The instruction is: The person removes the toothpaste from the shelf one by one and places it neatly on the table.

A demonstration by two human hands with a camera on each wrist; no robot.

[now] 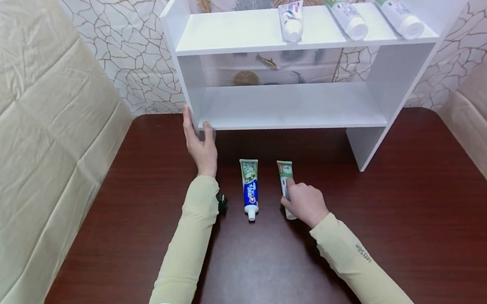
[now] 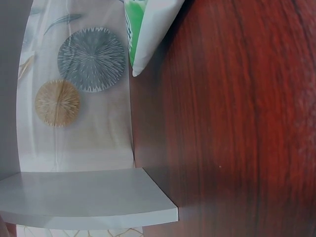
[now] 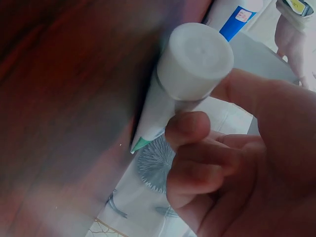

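In the head view my left hand (image 1: 203, 150) holds the left side panel of a white two-tier shelf (image 1: 288, 105), thumb on one side of it and fingers on the other. My right hand (image 1: 307, 203) grips a green-and-white toothpaste tube (image 1: 285, 169) lying on the table, near its capped end. The white cap (image 3: 201, 54) faces the camera in the right wrist view, with the thumb and fingers around the tube. To the left lies a blue-and-green toothpaste tube (image 1: 251, 188), cap toward me; neither hand touches it.
On the shelf's upper board lie three tubes: a white one (image 1: 292, 22) at the middle, a green-and-white one (image 1: 348, 18) and another (image 1: 400, 16) at the right. The dark red table (image 1: 253, 272) carries everything. A patterned cloth (image 1: 130, 42) hangs behind.
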